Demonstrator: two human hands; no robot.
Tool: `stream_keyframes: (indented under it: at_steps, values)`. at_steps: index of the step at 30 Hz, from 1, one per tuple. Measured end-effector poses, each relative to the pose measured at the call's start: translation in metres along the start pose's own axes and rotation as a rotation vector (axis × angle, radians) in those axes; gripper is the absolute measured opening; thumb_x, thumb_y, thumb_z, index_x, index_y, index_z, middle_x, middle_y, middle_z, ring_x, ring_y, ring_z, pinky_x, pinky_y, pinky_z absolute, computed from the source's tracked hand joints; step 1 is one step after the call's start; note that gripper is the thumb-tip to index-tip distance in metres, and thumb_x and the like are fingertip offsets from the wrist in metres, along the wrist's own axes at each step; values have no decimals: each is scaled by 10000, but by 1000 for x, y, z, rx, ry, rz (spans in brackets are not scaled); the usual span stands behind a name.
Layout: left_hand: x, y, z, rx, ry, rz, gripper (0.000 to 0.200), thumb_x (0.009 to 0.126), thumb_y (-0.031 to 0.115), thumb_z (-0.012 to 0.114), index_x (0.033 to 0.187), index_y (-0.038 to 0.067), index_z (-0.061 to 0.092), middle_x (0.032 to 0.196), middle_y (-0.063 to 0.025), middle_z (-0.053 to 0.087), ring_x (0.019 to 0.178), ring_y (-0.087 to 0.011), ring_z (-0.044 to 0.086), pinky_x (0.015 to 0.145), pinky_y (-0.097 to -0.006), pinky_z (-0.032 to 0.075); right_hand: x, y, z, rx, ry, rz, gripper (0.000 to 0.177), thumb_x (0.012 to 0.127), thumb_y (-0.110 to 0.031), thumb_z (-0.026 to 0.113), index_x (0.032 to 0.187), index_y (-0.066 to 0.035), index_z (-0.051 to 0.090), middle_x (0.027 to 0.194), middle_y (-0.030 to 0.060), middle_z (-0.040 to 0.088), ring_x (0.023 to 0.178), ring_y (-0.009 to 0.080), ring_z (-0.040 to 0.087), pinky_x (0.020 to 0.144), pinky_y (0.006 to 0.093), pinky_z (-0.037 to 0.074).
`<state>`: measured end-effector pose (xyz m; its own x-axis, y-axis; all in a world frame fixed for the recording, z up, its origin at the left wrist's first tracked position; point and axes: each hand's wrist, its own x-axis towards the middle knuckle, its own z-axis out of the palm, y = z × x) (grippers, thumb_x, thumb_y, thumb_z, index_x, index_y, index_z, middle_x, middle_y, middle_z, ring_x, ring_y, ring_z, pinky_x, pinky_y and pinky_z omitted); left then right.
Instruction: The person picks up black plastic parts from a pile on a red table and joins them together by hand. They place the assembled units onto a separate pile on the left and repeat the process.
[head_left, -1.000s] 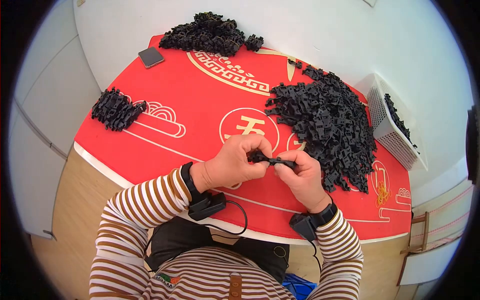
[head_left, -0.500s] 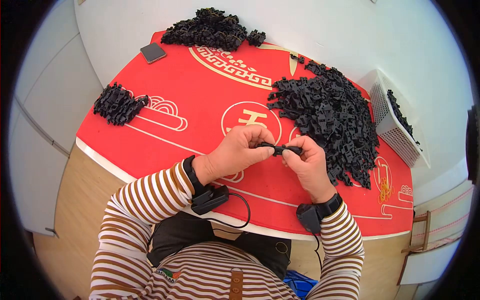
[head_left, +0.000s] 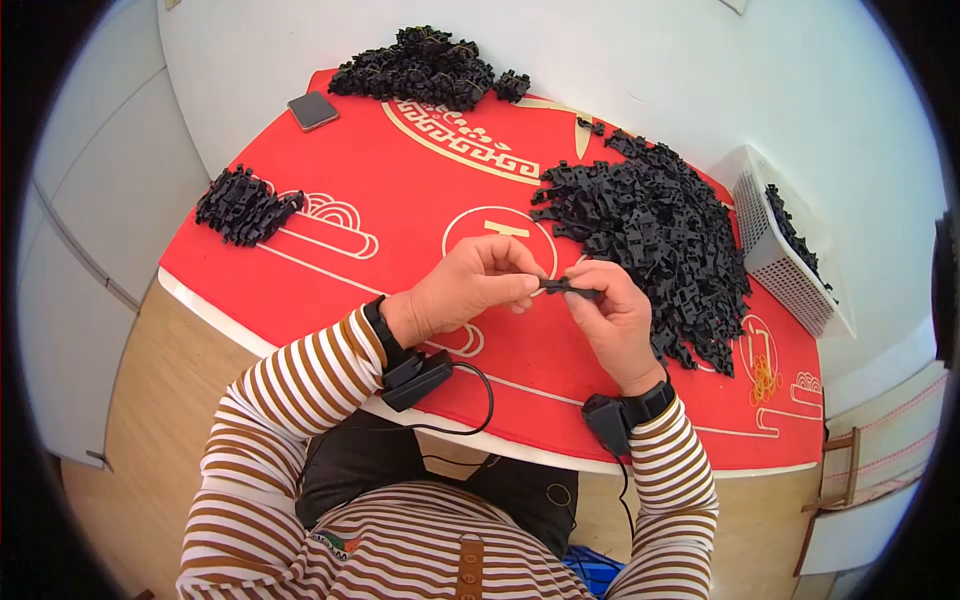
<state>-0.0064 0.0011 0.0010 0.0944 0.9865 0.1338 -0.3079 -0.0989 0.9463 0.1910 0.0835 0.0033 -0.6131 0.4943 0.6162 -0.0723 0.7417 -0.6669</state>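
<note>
Between my two hands a small black plastic part (head_left: 568, 286) is held level over the middle of the red table. My left hand (head_left: 490, 275) pinches its left end between thumb and fingertips. On the right end, the thumb and fingers of my right hand (head_left: 612, 310) are closed, covering much of that side. A large heap of similar black plastic parts (head_left: 660, 230) lies just beyond and to the right of my right hand. Off to the left sits a smaller, neatly lined-up group of black parts (head_left: 242, 207).
Bundled black parts (head_left: 420, 70) are piled at the table's far edge, near a phone (head_left: 313, 111). A white perforated basket (head_left: 785, 255) with more parts stands at the right, and yellow rubber bands (head_left: 765, 380) lie nearby. Cables (head_left: 485, 400) hang from both wrist devices.
The black part has turned slightly in my fingers, and my left hand has moved a little up its left end. The view has shifted slightly.
</note>
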Motion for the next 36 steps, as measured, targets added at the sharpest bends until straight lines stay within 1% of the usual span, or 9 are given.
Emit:
stream_keyframes:
  at_steps: [3,10,12,15,18,22,27,30,36]
  values:
    - [2,-4,-3,39,18,85,133,849,6,605,977,13,570,964,-65,597,826,-96,590,760,-225,506,2,-22,12,515,125,272,139,831,40,584,965,6,591,974,17,577,799,38,522,646,171,438]
    - [8,-13,-8,151,-58,229,69,854,-15,576,922,-13,590,969,-53,601,856,-103,583,781,-241,489,-6,7,5,212,34,236,180,823,32,593,1001,13,578,961,44,593,707,42,534,597,178,433]
    - [6,-8,-20,730,-14,480,98,843,11,596,939,-11,599,876,-32,605,843,-83,578,741,-229,477,-1,-2,12,262,34,296,328,818,22,594,1135,-3,513,990,37,570,806,65,539,681,196,445]
    - [-4,-3,-34,538,201,379,110,807,43,648,901,-5,614,812,-32,619,787,-68,573,688,-225,472,0,3,11,246,83,280,393,841,20,569,1212,3,440,1041,44,534,909,96,540,761,218,453]
    - [-32,22,-63,819,496,396,112,771,63,691,837,2,624,788,-39,628,720,-60,560,643,-238,476,-2,2,-3,359,30,331,357,862,9,551,1203,0,446,1004,35,529,884,82,534,732,201,448]
    - [-90,65,-141,1281,933,471,160,693,131,725,743,23,620,688,-104,611,630,-205,599,585,-323,470,-6,5,-3,285,-40,361,296,862,8,553,1151,4,491,951,20,533,803,54,515,682,179,435]
    - [-153,94,-205,1511,1148,224,156,672,149,721,738,47,625,698,-114,625,683,-275,612,630,-373,479,-7,0,-1,159,-90,258,185,843,16,569,1028,11,566,900,18,551,764,61,517,658,195,438]
    - [-166,93,-219,1622,1118,44,165,655,157,732,725,55,623,722,-111,628,717,-276,610,644,-380,476,-6,0,4,167,-51,235,136,836,11,576,971,14,588,876,29,569,752,76,528,654,205,439]
    - [-127,90,-187,1783,863,527,240,648,179,741,800,78,586,796,-59,580,804,-259,549,746,-396,414,7,4,-34,-99,169,175,89,831,-20,591,908,10,623,772,43,600,653,77,540,600,217,436]
